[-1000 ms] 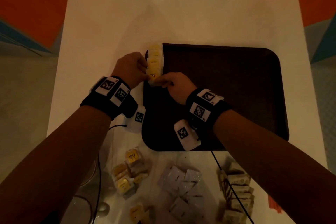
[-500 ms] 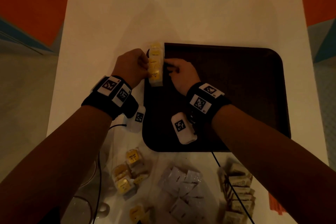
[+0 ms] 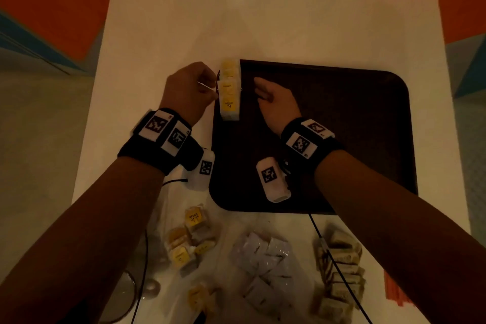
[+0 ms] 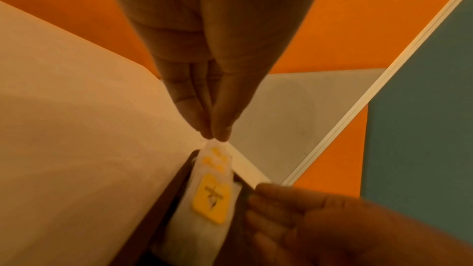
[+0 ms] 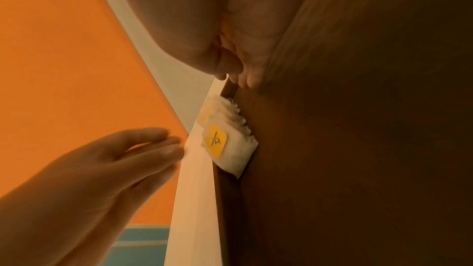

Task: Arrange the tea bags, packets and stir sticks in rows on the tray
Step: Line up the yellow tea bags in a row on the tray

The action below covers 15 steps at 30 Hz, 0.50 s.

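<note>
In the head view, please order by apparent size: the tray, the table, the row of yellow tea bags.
1. table
2. tray
3. row of yellow tea bags

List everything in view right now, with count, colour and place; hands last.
tray: one, dark brown, on the table's middle
row: one overlapping line of yellow-tagged white tea bags, along the tray's left edge
loose tea bags: several, yellow-tagged, on the table near the tray
white packets: a pile, near edge
tan packets: a stack, right of the white ones
stir sticks: orange bundle, far right; count unclear
table: one, white
left hand: beside the row
right hand: open, over the tray
</note>
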Tool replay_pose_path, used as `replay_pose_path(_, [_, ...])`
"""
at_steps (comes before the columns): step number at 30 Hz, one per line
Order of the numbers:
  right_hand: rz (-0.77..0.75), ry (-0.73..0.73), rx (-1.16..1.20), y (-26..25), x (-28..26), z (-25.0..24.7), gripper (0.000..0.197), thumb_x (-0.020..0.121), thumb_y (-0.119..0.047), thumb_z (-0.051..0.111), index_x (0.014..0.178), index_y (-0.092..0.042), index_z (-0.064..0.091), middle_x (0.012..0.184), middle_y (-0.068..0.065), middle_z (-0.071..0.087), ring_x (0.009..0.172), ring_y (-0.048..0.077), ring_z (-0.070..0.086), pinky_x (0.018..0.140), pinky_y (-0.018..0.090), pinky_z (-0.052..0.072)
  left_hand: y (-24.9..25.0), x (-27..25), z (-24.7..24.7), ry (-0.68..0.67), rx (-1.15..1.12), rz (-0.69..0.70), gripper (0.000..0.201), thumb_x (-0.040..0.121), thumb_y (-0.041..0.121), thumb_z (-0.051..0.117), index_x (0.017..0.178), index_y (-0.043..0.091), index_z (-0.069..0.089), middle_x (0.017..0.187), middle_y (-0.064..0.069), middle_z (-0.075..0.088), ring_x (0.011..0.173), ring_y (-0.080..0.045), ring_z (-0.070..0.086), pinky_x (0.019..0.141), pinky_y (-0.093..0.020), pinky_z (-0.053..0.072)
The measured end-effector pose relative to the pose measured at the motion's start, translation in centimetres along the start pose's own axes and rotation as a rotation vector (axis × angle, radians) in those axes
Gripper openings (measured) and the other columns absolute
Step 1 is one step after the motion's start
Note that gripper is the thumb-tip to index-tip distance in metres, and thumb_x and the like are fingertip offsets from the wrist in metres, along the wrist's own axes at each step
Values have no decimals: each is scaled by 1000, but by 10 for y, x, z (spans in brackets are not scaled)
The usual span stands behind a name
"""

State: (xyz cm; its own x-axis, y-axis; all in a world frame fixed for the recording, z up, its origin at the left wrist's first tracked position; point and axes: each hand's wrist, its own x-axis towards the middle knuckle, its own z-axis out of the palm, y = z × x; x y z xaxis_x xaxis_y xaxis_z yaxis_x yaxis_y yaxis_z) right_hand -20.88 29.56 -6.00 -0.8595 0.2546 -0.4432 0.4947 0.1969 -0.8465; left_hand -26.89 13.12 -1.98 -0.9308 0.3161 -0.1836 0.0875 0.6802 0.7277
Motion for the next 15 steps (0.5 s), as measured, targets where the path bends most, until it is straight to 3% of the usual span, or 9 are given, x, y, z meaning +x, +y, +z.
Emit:
replay_pose_path(2, [-29, -10, 11, -4, -14, -6, 47, 87, 14, 39, 130, -2, 45, 136, 14, 49, 120, 23, 52, 102, 28, 43, 6, -17, -11, 49, -48, 20, 18, 76, 5, 67, 92, 11, 61, 90, 0, 62, 76, -13, 60, 68, -10, 47])
replay_pose_path(4, [-60, -64, 7, -8, -34, -10, 43, 86, 13, 41, 125, -2, 50, 124, 15, 57, 100, 18, 60, 84, 18, 50, 11, -42, -21, 86, -54, 66, 16, 77, 7, 67, 91, 13, 61, 89, 4, 62, 71, -6, 58, 62, -1, 42])
replay_pose_path(7, [-101, -214, -133, -12, -76, -7, 39, 85, 6, 49, 120, -10, 56, 107, 7, 63, 79, 4, 58, 70, 7, 47, 8, -97, -30, 91, -40, 104, 13, 78, 7, 66, 88, 15, 63, 85, 6, 63, 71, 2, 57, 64, -4, 42])
replay_pose_path(10, [-150, -416, -367, -7, -119, 11, 30, 87, -7, 55, 115, -17, 60, 101, -9, 57, 80, -6, 52, 70, -5, 40, -9, -158, -27, 21, 33, 39, 17, 77, 7, 68, 89, 19, 65, 82, 8, 61, 71, 6, 54, 62, -3, 41])
replay_pose_path(12, [-199, -513, -454, 0, -140, 26, 27, 87, -11, 58, 113, -15, 61, 105, -6, 57, 87, -1, 53, 75, 1, 42, -22, -195, -22, -50, 21, -12, 21, 77, 6, 68, 91, 22, 64, 85, 6, 61, 74, 3, 55, 66, -7, 42])
replay_pose_path(15, [-286, -627, -623, 12, -159, 52, 30, 86, -18, 59, 116, -14, 60, 111, 5, 59, 99, 15, 55, 82, 19, 41, -37, -239, -14, -156, -43, -90, 23, 79, 9, 67, 95, 25, 63, 92, 3, 62, 82, -5, 58, 73, -21, 51])
